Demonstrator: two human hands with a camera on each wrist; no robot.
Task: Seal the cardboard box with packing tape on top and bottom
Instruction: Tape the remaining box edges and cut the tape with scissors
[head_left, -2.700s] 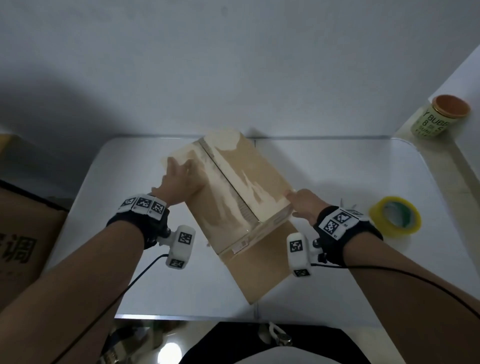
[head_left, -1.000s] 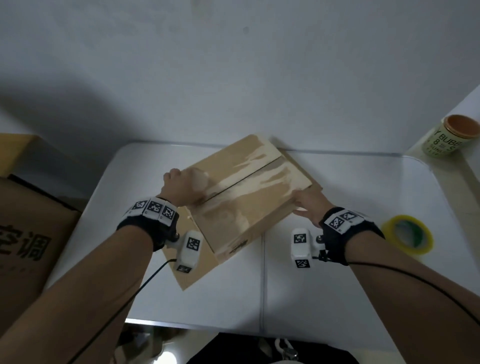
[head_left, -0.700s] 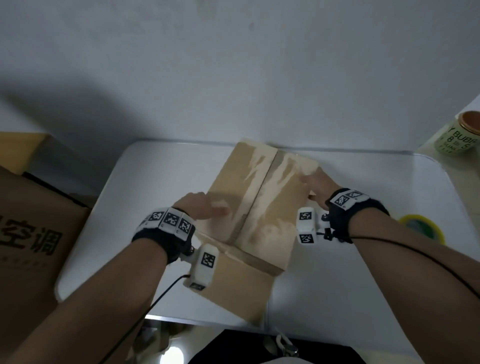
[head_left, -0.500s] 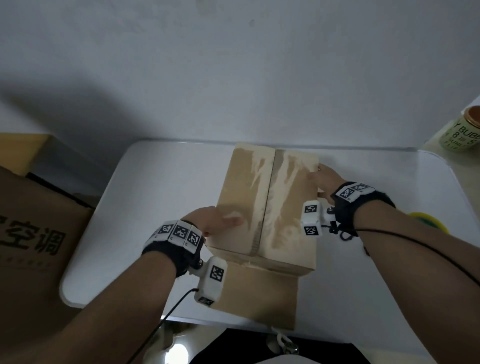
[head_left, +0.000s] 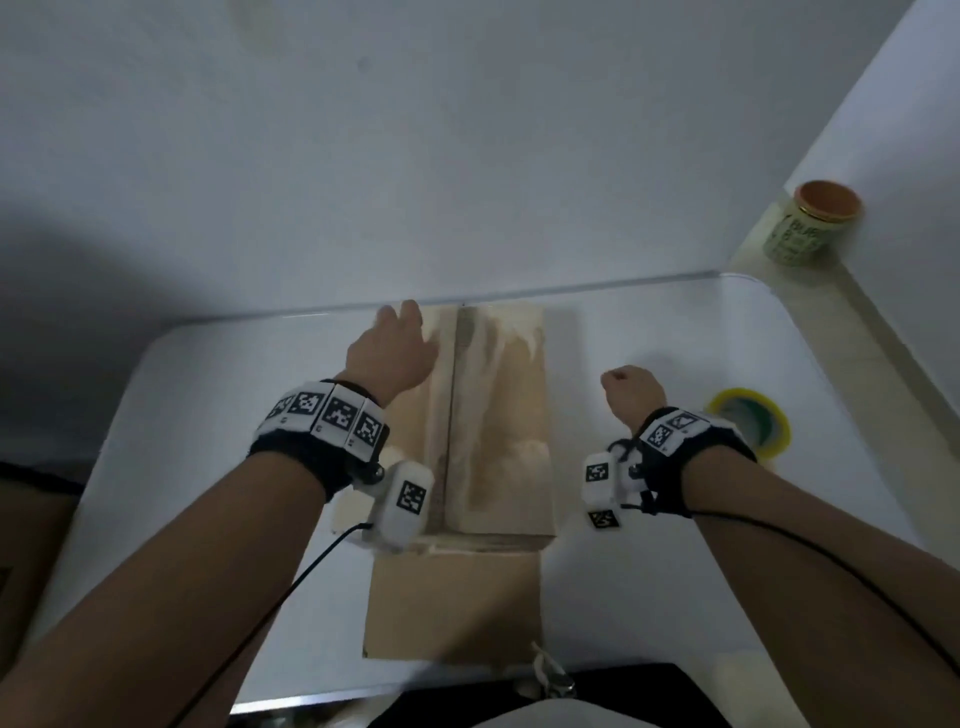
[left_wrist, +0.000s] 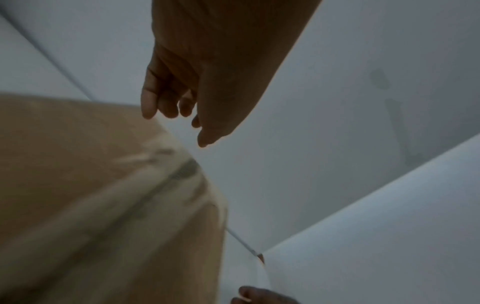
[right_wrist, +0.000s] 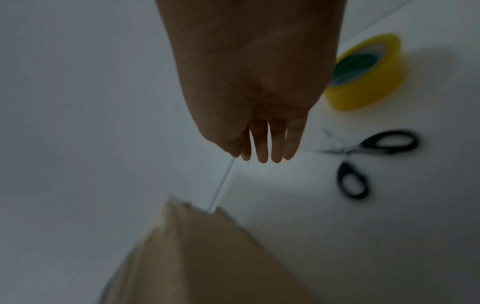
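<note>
Right hand (head_left: 631, 395) lifted off | rectangular cardboard box (head_left: 498, 415) | glossy tape roll (head_left: 753, 423)

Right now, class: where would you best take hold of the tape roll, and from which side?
Grip the tape roll across its outer rim, coming down from above with the right hand, which hangs empty nearest it. The roll lies flat on the table with its hole facing up, so thumb outside and fingers in the core should also hold. Keep clear of the scissors beside it.
</note>
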